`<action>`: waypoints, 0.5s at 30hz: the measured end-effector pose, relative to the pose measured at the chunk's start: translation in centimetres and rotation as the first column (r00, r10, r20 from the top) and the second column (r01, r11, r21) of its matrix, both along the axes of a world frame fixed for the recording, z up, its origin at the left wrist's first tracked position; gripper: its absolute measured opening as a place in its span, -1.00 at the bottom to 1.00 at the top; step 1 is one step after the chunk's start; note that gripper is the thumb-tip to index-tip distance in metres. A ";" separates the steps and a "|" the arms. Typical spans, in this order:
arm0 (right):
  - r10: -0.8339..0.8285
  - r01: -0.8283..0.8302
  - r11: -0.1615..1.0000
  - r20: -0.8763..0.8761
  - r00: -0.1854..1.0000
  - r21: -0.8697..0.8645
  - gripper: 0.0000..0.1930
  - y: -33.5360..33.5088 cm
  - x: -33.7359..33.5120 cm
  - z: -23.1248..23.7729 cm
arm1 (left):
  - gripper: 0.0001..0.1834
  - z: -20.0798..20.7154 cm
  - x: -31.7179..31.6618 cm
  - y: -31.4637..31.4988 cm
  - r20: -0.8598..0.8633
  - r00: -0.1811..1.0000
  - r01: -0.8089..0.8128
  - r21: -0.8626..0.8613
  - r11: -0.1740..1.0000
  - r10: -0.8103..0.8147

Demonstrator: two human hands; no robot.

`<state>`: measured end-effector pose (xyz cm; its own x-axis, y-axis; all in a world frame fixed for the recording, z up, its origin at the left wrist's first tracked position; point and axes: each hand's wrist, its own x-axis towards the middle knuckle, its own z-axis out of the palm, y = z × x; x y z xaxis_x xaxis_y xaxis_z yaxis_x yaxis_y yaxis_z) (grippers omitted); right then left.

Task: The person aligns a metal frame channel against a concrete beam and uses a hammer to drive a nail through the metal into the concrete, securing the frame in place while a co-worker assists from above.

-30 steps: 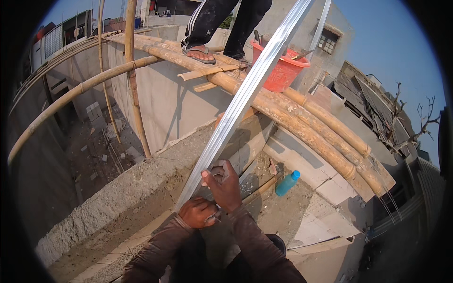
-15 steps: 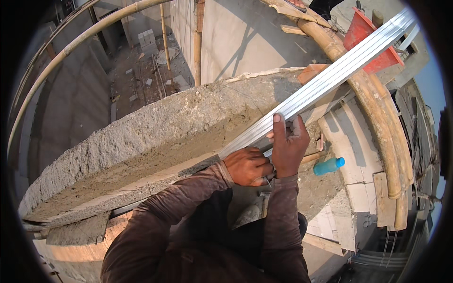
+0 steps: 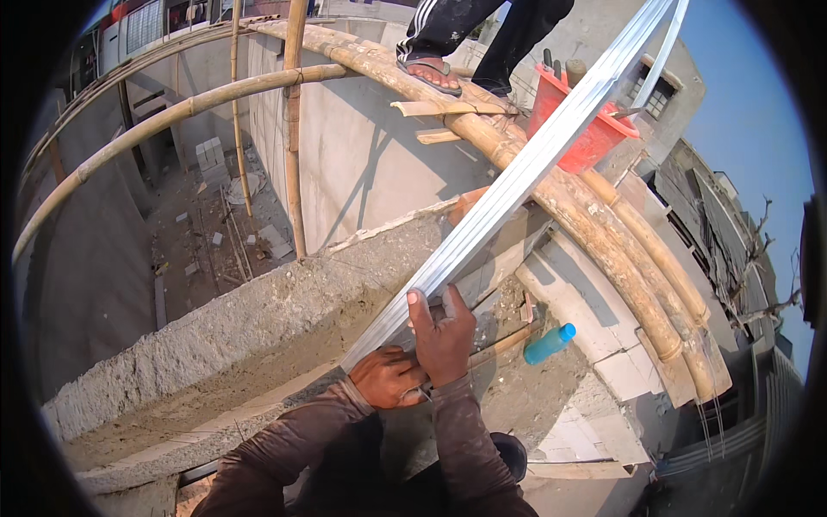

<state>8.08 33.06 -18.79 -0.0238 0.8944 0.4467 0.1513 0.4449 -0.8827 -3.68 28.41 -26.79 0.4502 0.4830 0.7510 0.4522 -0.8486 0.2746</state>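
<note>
A long ribbed silvery metal straightedge (image 3: 508,189) slants from the mortar-topped wall up toward the far right. Its near end rests at the inner edge of the rough wall top (image 3: 233,332). My left hand (image 3: 386,377) is closed around that near end, fingers curled down. Just ahead, my right hand (image 3: 446,336) grips the bar's right side, thumb laid on its upper face and fingers partly hidden beneath. Wet-looking grey mortar (image 3: 284,345) covers the strip of wall beside my hands.
Thick bamboo poles (image 3: 594,228) curve across the right, with a red bucket (image 3: 594,138) on them. Another person's sandalled foot (image 3: 431,73) stands on the bamboo. A blue bottle (image 3: 549,344) lies right of my hands. Beyond the wall is a deep drop to a rubble-strewn floor (image 3: 198,250).
My view has tilted upward, bringing the other person's legs and more of the bucket into sight. Both hands keep their hold on the straightedge, appearing lower and further left.
</note>
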 end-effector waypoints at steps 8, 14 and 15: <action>-0.077 0.075 0.997 0.108 0.991 0.021 -0.69 -1.0 0.3 1.3 | -0.68 -0.5 0.5 -0.3 -0.018 0.997 -0.082 -0.138 0.987 0.080; -0.052 0.052 0.999 0.056 0.997 0.013 -0.67 -0.8 0.3 0.8 | -0.69 -2.8 1.3 -3.4 0.328 0.912 -0.054 -0.500 0.864 0.246; -0.038 0.038 0.999 0.048 0.998 -0.008 -0.67 -0.7 0.3 0.7 | -0.69 -3.2 1.6 -4.1 0.395 0.863 -0.012 -0.607 0.794 0.315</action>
